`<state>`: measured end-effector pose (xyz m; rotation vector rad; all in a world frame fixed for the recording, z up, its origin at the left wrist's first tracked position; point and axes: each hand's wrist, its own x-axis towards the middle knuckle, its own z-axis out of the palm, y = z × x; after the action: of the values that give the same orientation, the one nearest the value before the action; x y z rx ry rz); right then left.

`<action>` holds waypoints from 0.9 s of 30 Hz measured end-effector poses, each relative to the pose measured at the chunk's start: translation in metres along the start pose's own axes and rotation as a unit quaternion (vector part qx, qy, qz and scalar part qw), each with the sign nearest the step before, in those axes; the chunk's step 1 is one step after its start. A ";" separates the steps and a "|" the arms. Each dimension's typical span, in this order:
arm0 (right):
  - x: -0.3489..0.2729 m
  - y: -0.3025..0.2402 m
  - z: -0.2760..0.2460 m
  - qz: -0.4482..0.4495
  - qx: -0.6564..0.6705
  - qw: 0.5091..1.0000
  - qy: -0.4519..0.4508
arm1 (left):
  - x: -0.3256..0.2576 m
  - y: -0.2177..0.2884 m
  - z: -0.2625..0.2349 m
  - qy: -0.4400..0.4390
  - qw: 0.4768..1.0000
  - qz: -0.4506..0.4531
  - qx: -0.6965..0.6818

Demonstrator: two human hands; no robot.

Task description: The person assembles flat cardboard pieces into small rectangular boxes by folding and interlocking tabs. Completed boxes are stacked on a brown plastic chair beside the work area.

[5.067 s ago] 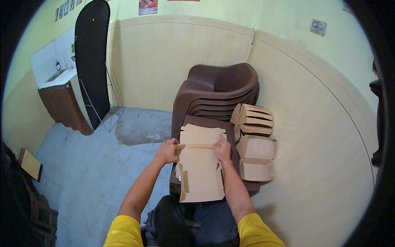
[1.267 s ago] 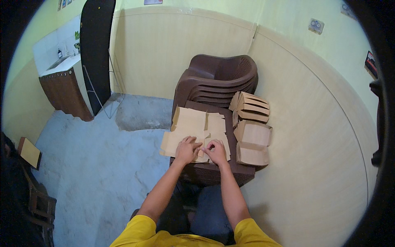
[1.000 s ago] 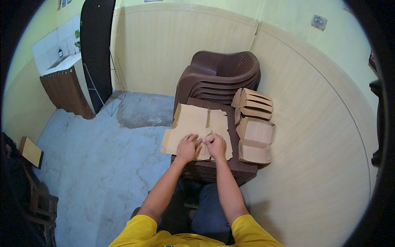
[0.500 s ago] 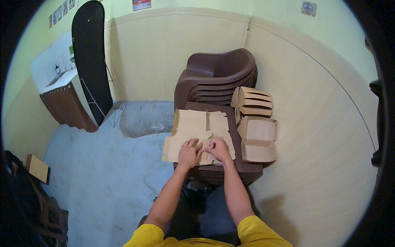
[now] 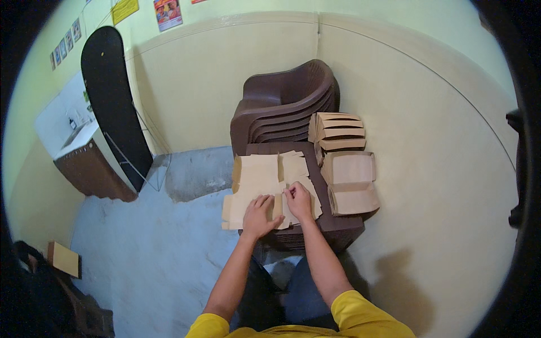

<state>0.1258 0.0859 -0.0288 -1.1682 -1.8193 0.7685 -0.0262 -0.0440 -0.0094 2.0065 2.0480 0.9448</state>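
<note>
A flat, unfolded brown cardboard box (image 5: 256, 170) lies on the dark brown plastic table (image 5: 318, 186) in front of me, with its flaps and creases spread out. My left hand (image 5: 261, 217) rests on the near part of the cardboard, palm down and fingers stretched. To its right, my right hand (image 5: 298, 200) is closed in a pinch at a flap by the middle crease; the fingertips partly hide what they grip. Beside the sheet on the right sits a folded box (image 5: 350, 177) with its lid open.
Several folded cardboard boxes (image 5: 340, 132) stand together at the table's far right, close to the wall. Behind the table rises a stack of brown plastic chairs (image 5: 284, 96). A black ironing board (image 5: 112, 101) leans near a small sink cabinet (image 5: 93, 169) at the left.
My left hand has spread flatter on the cardboard and its thumb has moved away from the right hand. My right hand has shifted slightly away from it. The view has tilted a little.
</note>
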 end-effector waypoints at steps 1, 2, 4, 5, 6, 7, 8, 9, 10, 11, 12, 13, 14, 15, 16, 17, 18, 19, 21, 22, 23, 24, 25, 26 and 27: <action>0.002 0.003 0.001 -0.024 0.015 0.999 0.043 | -0.001 -0.001 -0.005 -0.016 1.000 -0.002 -0.026; 0.003 0.006 0.001 -0.032 0.032 0.996 0.079 | -0.003 -0.005 -0.012 -0.062 0.997 0.009 -0.050; 0.004 0.014 -0.004 -0.049 0.051 0.984 0.165 | -0.011 -0.017 -0.031 -0.151 0.983 0.024 -0.100; 0.005 0.016 -0.005 -0.062 0.062 0.976 0.202 | -0.013 -0.023 -0.038 -0.167 0.980 0.048 -0.101; 0.005 0.018 -0.005 -0.041 0.079 0.969 0.229 | -0.018 -0.028 -0.044 -0.193 0.975 0.056 -0.092; 0.004 0.021 -0.005 -0.016 0.098 0.963 0.252 | -0.023 -0.033 -0.051 -0.218 0.970 0.062 -0.083; 0.003 0.023 -0.005 0.002 0.146 0.953 0.267 | -0.027 -0.038 -0.056 -0.208 0.969 0.053 -0.120; 0.004 0.027 -0.007 0.029 0.263 0.924 0.278 | -0.028 -0.043 -0.062 -0.190 0.975 0.040 -0.110; 0.006 0.031 -0.009 0.059 0.381 0.879 0.280 | -0.027 -0.048 -0.068 -0.178 0.980 0.026 -0.088; 0.008 0.035 -0.011 0.110 0.495 0.815 0.282 | -0.026 -0.053 -0.073 -0.165 0.984 0.013 -0.065; 0.010 0.039 -0.012 0.120 0.497 0.810 0.286 | -0.025 -0.057 -0.077 -0.125 0.992 0.023 -0.023; 0.012 0.043 -0.014 0.117 0.493 0.823 0.258 | -0.023 -0.062 -0.081 -0.113 0.993 0.020 0.008; 0.014 0.045 -0.015 0.127 0.485 0.833 0.235 | -0.019 -0.067 -0.087 -0.103 0.993 0.016 0.047; 0.014 0.046 -0.015 0.176 0.464 0.839 0.224 | -0.017 -0.072 -0.092 -0.097 0.991 0.010 0.092; 0.014 0.045 -0.015 0.116 0.400 0.889 0.190 | -0.015 -0.076 -0.096 -0.054 0.992 0.025 0.107; 0.013 0.043 -0.013 0.095 0.318 0.929 0.165 | -0.013 -0.079 -0.101 -0.041 0.993 0.038 0.106; 0.011 0.039 -0.012 0.101 0.228 0.960 0.128 | -0.012 -0.082 -0.105 -0.030 0.992 0.048 0.111; 0.010 0.033 -0.011 0.059 0.179 0.973 0.133 | -0.011 -0.084 -0.110 -0.029 0.990 0.045 0.127; 0.007 0.021 -0.009 0.050 0.072 0.989 0.121 | -0.007 -0.086 -0.121 0.040 0.984 0.091 0.147; 0.003 0.015 -0.006 -0.018 -0.016 0.982 0.188 | -0.004 -0.085 -0.125 0.056 0.979 0.091 0.174; 0.001 0.010 -0.005 -0.032 -0.043 0.973 0.226 | -0.003 -0.084 -0.128 0.083 0.979 0.085 0.166; -0.001 0.006 -0.003 -0.032 -0.071 0.962 0.262 | -0.001 -0.083 -0.131 0.096 0.979 0.061 0.171; -0.001 0.004 -0.003 -0.053 -0.103 0.944 0.308 | 0.002 -0.081 -0.132 0.116 0.976 0.045 0.178; 0.000 0.003 -0.003 -0.012 -0.057 0.965 0.255 | 0.008 -0.079 -0.132 0.126 0.976 0.007 0.177; 0.001 0.004 -0.004 0.008 -0.016 0.978 0.210 | 0.012 -0.078 -0.129 0.141 0.974 -0.025 0.177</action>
<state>0.1304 0.0880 -0.0301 -1.2589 -1.4751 0.4584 -0.1588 -0.0708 0.0586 2.0674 2.5681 0.9582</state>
